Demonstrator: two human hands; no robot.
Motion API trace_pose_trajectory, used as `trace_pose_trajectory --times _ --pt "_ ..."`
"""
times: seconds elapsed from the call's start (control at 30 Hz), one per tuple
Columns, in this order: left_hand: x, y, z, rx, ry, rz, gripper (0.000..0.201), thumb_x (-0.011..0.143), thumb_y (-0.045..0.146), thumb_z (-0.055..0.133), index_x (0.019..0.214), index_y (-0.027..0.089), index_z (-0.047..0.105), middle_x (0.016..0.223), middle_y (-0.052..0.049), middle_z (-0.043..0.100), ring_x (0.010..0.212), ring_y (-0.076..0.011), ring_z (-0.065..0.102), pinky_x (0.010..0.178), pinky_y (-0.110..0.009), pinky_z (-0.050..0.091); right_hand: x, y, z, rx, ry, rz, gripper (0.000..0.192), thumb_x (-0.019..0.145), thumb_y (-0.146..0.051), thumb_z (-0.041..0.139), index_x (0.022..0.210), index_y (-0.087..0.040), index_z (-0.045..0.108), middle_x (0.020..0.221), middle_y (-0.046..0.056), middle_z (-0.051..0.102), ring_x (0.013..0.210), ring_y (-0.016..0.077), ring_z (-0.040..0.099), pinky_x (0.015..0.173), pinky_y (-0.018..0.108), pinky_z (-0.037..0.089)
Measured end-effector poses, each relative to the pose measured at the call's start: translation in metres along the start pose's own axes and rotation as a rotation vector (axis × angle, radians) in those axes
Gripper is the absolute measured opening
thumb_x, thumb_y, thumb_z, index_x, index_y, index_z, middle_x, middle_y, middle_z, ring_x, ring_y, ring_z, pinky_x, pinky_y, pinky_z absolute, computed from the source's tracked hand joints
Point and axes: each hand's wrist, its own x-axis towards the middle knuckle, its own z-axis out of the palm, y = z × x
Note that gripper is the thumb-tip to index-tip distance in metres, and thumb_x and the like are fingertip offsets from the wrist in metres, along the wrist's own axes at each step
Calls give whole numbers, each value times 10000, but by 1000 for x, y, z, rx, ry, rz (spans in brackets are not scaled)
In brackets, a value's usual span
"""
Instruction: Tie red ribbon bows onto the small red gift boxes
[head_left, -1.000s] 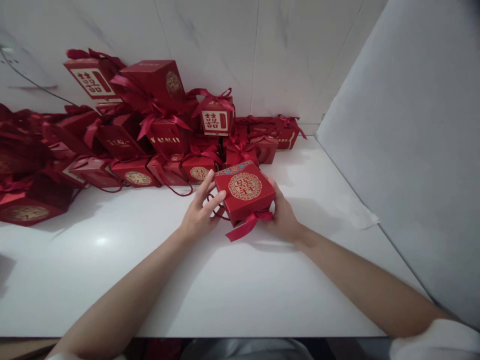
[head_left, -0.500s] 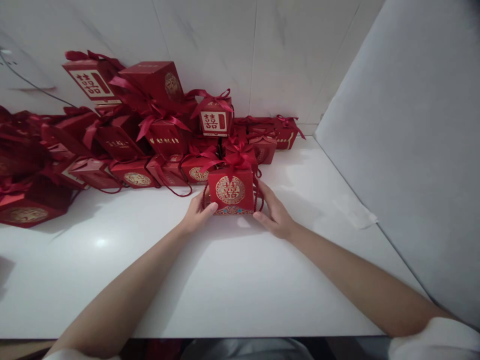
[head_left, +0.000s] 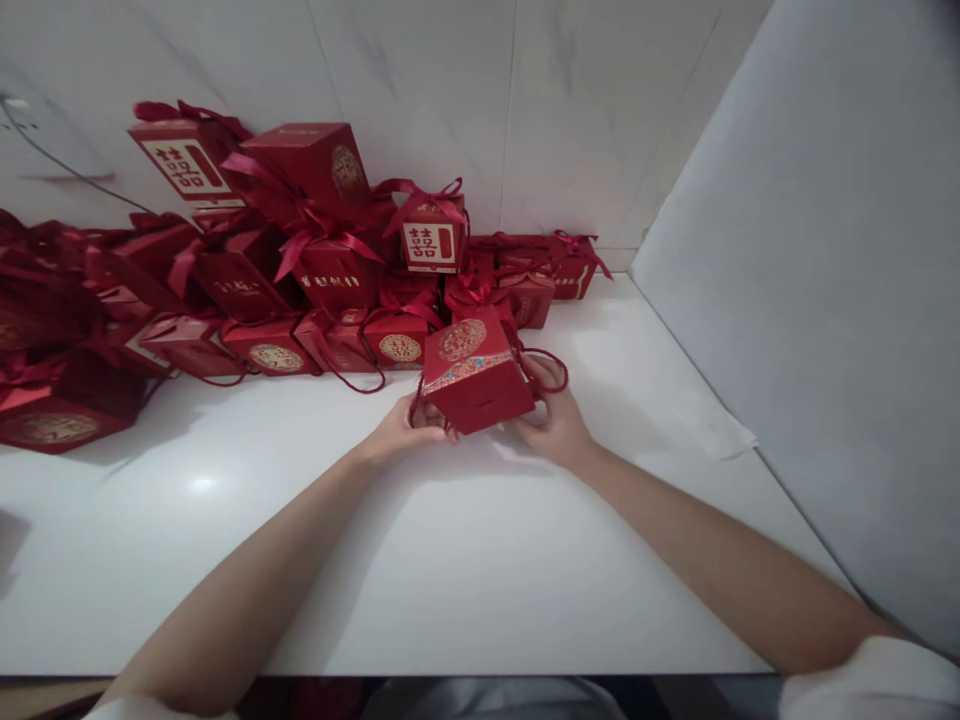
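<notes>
Both my hands hold a small red gift box (head_left: 474, 378) with a gold round emblem and a patterned band, tilted back just above the white table (head_left: 420, 560). My left hand (head_left: 405, 430) grips its lower left corner. My right hand (head_left: 553, 420) holds its right side, with the box's dark red cord handle (head_left: 551, 360) looping over the fingers. The box's plain red underside faces me.
A heap of similar red gift boxes with ribbons (head_left: 300, 260) lies along the tiled back wall (head_left: 525, 100), spreading to the far left. A grey panel (head_left: 825, 300) stands at the right. A scrap of white paper (head_left: 720, 425) lies by the panel.
The box was turned from lying flat with its ribbon towards me, to standing upright, to tipped back with its underside towards me. Both hands stayed on it.
</notes>
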Motion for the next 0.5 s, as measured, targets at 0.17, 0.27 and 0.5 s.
trace_pose_trajectory --times 0.17,0.27,0.5 --pt "0 -3 1 75 171 15 781 641 523 828 1278 166 552 1039 -114 709 933 -273 689 679 -286 525 -1 -1 -3 92 -3 17 660 809 -285 674 1418 -297 420 1286 123 483 694 156 594 593 363 597" --pt "0 -9 -2 103 175 50 737 726 661 699 1247 154 578 945 -107 720 874 -258 693 733 -317 535 0 -6 -5 59 -23 60 569 830 -290 656 1369 -257 480 1121 90 557 655 144 577 582 342 582" --pt "-2 -11 -4 165 116 31 658 853 720 469 1099 125 606 851 -126 699 828 -252 679 729 -331 529 -1 -4 -4 18 -1 49 528 817 -229 650 1324 -252 502 985 50 594 683 161 604 628 347 569"
